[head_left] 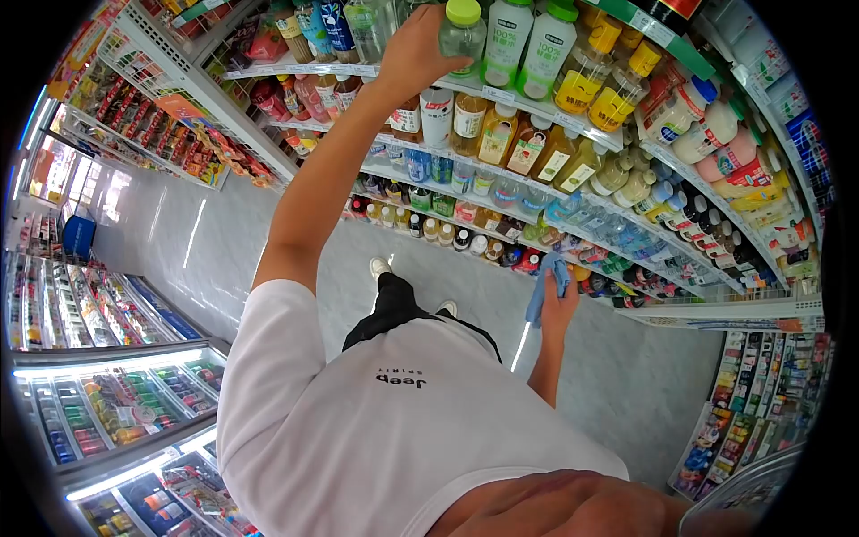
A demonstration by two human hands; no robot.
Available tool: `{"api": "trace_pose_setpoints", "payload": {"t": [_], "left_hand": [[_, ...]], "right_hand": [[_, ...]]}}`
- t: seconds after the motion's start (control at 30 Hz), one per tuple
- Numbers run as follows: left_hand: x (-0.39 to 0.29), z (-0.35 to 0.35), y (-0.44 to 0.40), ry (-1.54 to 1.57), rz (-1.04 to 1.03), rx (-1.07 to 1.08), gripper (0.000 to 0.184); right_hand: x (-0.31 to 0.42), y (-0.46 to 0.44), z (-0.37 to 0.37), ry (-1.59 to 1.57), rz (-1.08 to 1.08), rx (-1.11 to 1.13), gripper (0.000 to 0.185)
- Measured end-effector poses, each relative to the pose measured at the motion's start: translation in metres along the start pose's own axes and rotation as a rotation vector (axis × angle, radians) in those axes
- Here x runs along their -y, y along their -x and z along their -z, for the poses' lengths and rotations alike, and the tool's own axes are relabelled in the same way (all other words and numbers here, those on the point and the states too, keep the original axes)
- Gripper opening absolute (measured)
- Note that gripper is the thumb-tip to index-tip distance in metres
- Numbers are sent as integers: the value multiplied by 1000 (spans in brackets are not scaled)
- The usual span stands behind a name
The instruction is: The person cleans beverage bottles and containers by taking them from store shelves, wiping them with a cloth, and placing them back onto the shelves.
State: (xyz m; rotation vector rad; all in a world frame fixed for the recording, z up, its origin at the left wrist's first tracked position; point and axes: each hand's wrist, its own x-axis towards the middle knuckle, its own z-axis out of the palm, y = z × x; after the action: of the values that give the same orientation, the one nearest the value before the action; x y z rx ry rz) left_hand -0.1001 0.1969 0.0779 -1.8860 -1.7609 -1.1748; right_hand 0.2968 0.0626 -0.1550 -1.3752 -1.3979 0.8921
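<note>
Bottles (508, 43) line the front edge of the upper shelf (499, 93), before the person (394, 430). A display case (125, 358) lies left.

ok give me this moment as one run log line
left hand: touching green-capped clear bottle | right hand: holding blue cloth | bottle: at drinks shelf edge | left grip: unclear

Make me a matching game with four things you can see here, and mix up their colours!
Things:
1. Cloth in the right hand
2. T-shirt
3. Trousers
4. Cap of the bottle that the left hand's thumb is on

Colours:
A. Black
B. Green
C. Blue
D. White

Right pairs: 1-C, 2-D, 3-A, 4-B
</note>
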Motion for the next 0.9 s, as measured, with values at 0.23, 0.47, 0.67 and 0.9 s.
{"api": "trace_pose_setpoints", "payload": {"t": [0.23, 0.47, 0.67, 0.9], "left_hand": [[-29, 20, -11, 76, 218, 182, 86], [-26, 15, -3, -137, -22, -41, 72], [-22, 11, -12, -128, 105, 72, 71], [-15, 2, -4, -112, 123, 76, 79]], "right_hand": [[8, 1, 9, 47, -19, 24, 28], [20, 3, -3, 120, 73, 92, 27], [35, 0, -5, 174, 188, 150, 25], [31, -3, -11, 198, 236, 188, 22]]}}
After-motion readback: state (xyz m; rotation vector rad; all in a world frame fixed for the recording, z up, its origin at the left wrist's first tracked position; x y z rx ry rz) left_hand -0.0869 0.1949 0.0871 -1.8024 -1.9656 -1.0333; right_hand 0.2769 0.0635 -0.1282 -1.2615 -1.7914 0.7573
